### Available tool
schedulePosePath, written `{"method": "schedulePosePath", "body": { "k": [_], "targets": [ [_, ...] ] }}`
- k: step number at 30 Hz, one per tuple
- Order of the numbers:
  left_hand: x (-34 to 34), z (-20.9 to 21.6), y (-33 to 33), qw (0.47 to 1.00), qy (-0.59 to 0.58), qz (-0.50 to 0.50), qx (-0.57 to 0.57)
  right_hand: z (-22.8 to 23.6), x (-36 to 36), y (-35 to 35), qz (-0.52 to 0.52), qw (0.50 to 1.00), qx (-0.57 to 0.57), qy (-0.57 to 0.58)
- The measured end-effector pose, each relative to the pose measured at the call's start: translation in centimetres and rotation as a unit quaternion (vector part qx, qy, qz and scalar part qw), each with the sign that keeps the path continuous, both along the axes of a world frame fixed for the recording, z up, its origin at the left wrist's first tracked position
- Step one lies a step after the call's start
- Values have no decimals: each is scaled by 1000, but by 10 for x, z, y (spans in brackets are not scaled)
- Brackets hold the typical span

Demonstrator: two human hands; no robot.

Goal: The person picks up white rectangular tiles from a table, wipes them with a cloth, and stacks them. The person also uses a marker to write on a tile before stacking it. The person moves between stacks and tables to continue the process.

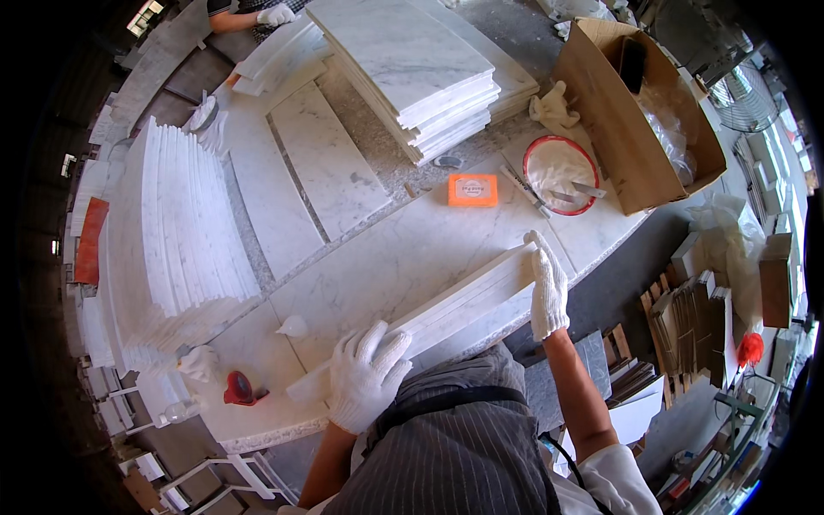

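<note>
Several narrow white marble strips (459,300) lie side by side in a slanting bundle along the near edge of the table, close to my body. My left hand (369,375), in a white knit glove, rests over the bundle toward its lower left end, fingers bent over the strips. At the upper right end, my right hand (548,287), gloved alike, is pressed round the ends of the strips with its fingers close together. The undersides of the strips and part of each palm are hidden. Nearest beyond my right hand are a red-rimmed bowl of white paste (549,159) and an orange box (473,190).
Stacked marble slabs (403,60) stand at the back, and a long row of upright tiles (176,223) at left. A cardboard box (601,129) stands at right. A red tape roll (244,389) lies at front left. Another person's gloved hand (276,15) shows at the far edge.
</note>
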State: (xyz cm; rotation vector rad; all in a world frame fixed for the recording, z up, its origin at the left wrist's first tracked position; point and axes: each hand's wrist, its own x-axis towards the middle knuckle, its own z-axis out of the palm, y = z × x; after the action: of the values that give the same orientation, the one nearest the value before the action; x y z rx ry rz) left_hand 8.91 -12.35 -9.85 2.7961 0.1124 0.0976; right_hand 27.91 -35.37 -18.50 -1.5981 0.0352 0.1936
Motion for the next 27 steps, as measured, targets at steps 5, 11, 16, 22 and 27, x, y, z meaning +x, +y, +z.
{"method": "schedulePosePath", "body": {
  "k": [5, 11, 16, 22, 27],
  "targets": [
    [2, 1, -3, 1000, 4, 8, 11, 4, -2, 1, -4, 1000, -22, -20],
    [2, 1, -6, 1000, -4, 11, 12, 12, -4, -2, -1, 997, -70, -23],
    [0, 0, -9, 1000, 9, 13, 7, 9, -8, -5, -12, 998, -61, -20],
    [0, 2, -10, 1000, 0, 14, 5, 13, -10, -7, -9, 999, -48, 9],
    [5, 2, -8, 999, -22, 21, 19, 10, -13, -9, -10, 998, -53, -13]
  ]
}}
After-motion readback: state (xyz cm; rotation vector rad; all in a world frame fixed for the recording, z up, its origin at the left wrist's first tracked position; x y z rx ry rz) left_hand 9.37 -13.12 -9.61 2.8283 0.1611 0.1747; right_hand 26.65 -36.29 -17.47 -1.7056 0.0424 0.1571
